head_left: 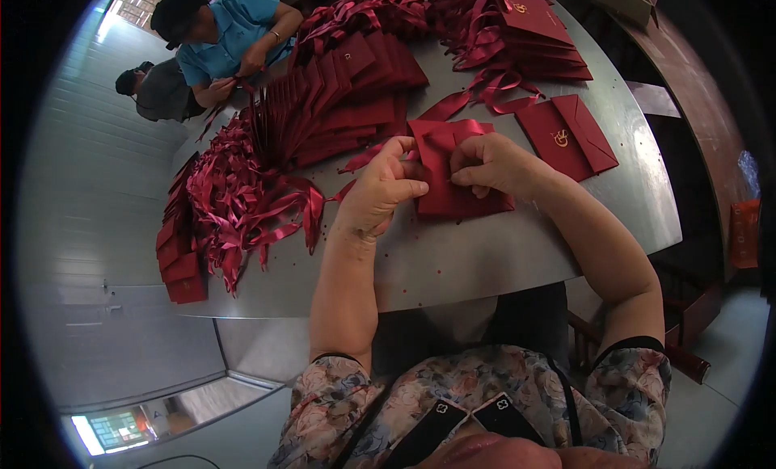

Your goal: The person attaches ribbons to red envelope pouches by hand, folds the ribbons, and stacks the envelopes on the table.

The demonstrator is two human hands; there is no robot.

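Observation:
A dark red paper gift envelope [432, 204] lies on the metal table in front of me. My left hand [381, 193] grips its left edge, fingers behind and thumb on the front. Over the envelope's upper right part, my right hand [495, 166] is closed in a pinch; what sits between its fingertips is too small to tell. A shiny red ribbon [462, 130] crosses the envelope's top, partly under the right hand. To the right lies another red envelope [564, 138] with a gold emblem and a pointed flap.
Standing rows of red envelopes [323, 97] and heaped ribbons [234, 190] cover the table's left side. More envelopes [537, 33] are stacked at the far right. A person in a blue shirt [234, 33] works across the table [517, 263], with another person [158, 89] beyond.

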